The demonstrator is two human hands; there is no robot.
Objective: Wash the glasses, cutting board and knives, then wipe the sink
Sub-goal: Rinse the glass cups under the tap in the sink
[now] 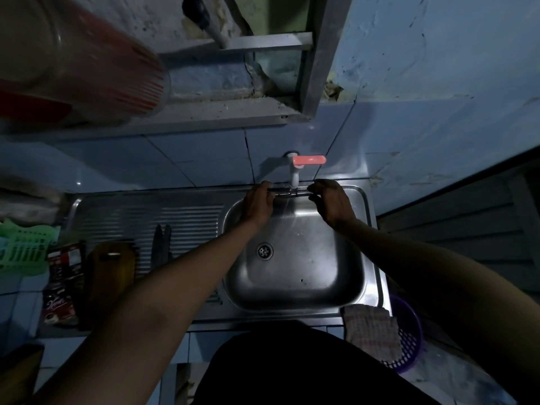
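I hold a thin dark knife [287, 192] level under the white tap [293, 176], where water runs down into the steel sink [359, 276]. My left hand [258, 201] grips one end and my right hand [330, 200] pinches the other. Two more knives [162, 244] lie side by side on the ribbed drainboard [187, 217]. A wooden cutting board [112, 276] rests at the drainboard's near left. A checked cloth [369, 328] lies on the sink's front right corner.
The tap has a pink lever [309, 160] pointing right. A green plastic basket [23, 249] and dark packets [62, 285] sit at the left. A purple basket [409, 340] stands below the cloth. A red-striped container [87, 59] looms on the shelf above.
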